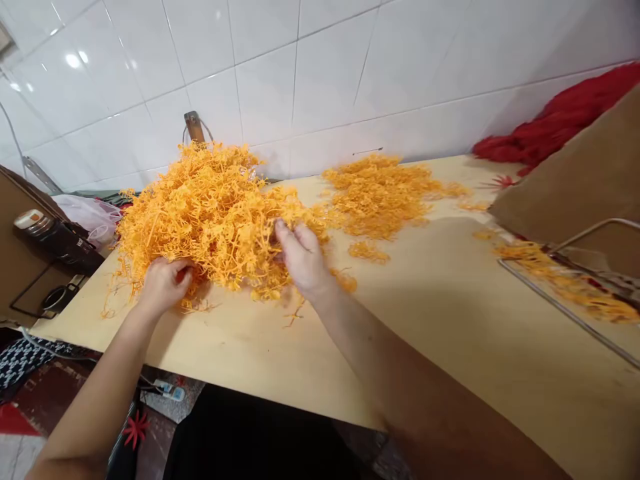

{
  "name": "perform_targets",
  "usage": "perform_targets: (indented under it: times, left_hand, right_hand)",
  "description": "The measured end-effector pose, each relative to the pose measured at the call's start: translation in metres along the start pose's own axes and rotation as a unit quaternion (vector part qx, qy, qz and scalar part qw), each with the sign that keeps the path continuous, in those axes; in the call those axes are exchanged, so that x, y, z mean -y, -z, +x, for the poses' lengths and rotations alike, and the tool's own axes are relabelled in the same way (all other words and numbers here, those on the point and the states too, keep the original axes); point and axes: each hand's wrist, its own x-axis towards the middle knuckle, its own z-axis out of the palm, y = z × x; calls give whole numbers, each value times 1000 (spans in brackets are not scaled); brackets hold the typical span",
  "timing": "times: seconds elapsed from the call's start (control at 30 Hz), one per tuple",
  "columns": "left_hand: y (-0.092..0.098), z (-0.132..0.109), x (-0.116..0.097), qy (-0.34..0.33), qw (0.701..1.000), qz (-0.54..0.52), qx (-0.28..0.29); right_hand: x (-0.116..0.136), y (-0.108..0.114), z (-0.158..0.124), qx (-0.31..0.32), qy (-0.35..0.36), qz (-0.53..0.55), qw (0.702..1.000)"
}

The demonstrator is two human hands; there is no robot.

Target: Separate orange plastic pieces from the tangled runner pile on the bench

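White tiles (330, 87) back our table (425, 320), where a big orange heap (200, 213) sits left of centre and a smaller, flatter orange pile (380, 193) lies to its right. Our hands are apart from each other: the left hand (167, 283) is at the heap's near edge, the right hand (303, 260) at its right side. We cannot tell whether either is clamped on strands. Behind a carton (575, 167) at far right lies a red pile (575, 117).

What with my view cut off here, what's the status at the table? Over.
Left hand at big orange pile's front edge, right hand at its right side. Smaller orange heap farther right. No obstacle seen between hands and pile.
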Motion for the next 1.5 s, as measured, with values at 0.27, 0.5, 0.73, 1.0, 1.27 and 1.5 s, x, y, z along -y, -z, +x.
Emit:
perform_targets:
  times: [0.27,0.5,0.73,1.0,1.27,1.5]
  left_hand:
    - [27,-28,-34,-22,996,-34,77]
    - [33,-33,-52,58,956,-276,86]
    - [2,3,-25,168,945,-269,75]
    - [-8,33,-19,228,956,-165,83]
    - [-22,27,-8,207,954,-195,91]
    - [-26,22,-15,194,961,-183,73]
  right_hand:
    - [4,-26,-35,233,38,-215,948]
    - [2,-28,-38,244,45,-255,935]
    - [2,-26,-38,256,58,-260,929]
    - [8,-30,-45,283,142,-312,896]
    - [56,30,-102,305,287,-388,821]
    - [26,138,-115,274,153,-472,824]
